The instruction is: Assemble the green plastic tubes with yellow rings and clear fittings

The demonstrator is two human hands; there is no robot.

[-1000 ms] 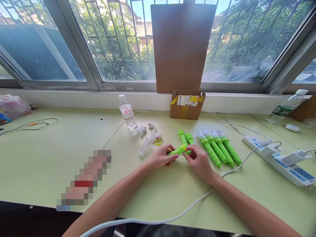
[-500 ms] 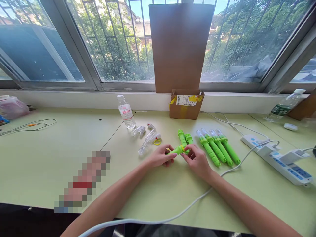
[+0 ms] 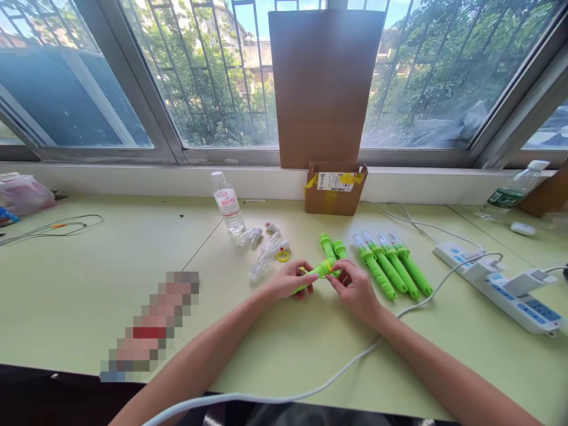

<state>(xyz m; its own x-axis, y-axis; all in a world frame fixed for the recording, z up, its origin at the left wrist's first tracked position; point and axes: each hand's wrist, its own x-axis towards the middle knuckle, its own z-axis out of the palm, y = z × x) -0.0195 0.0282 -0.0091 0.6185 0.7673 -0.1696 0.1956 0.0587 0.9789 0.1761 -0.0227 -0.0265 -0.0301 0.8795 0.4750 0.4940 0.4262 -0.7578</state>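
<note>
Currently: one green tube [image 3: 316,273], inward of the near edge of the desk [image 3: 284,343]; likely light, stiff, best gripped midbody. My left hand [image 3: 293,279] curls round it, my right hand [image 3: 354,286] pinches its yellow ring [image 3: 329,267].

One camera, worn on the person's head, looks forward and down over the counter [image 3: 284,346]. It faces the small cardboard box [image 3: 331,203]: before this box, nearer to the lens, are the left hand [image 3: 290,280] and the right hand [image 3: 356,285]; behind it, the window [image 3: 417,94].
</note>
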